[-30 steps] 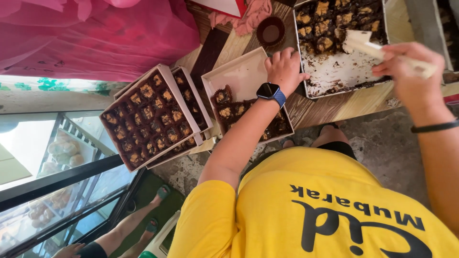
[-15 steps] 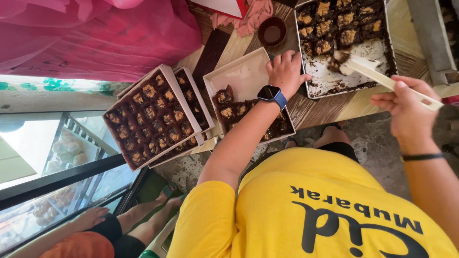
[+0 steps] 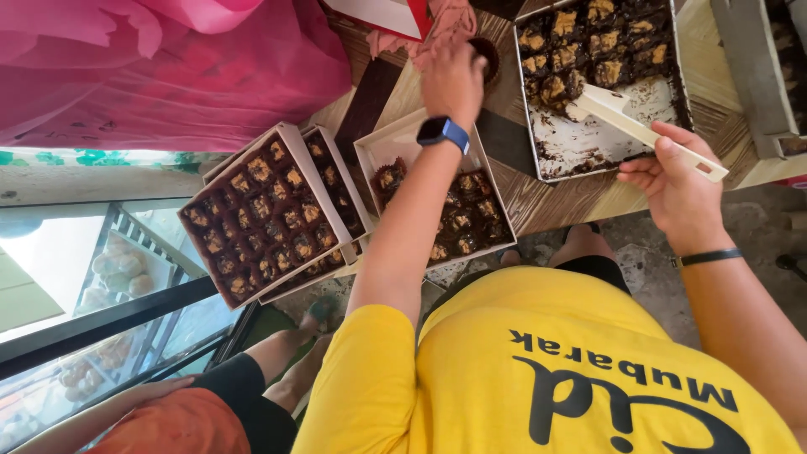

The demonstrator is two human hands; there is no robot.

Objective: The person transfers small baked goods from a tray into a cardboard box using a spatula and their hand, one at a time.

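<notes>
Since half a second ago, the left hand [image 3: 452, 80] has lifted off the half-filled white box [image 3: 395, 147] toward a small dark paper cup [image 3: 487, 52] at the tabletop's [image 3: 538, 202] far edge — fingers curled over it, grip unclear. The right hand [image 3: 677, 181] holds a white spatula [image 3: 643, 126], its blade under a brownie [image 3: 559, 88] in the metal tray [image 3: 588, 143]. A tilted blade could drop the soft square onto the tray — or off it. A full box [image 3: 256, 219] sits alongside.
</notes>
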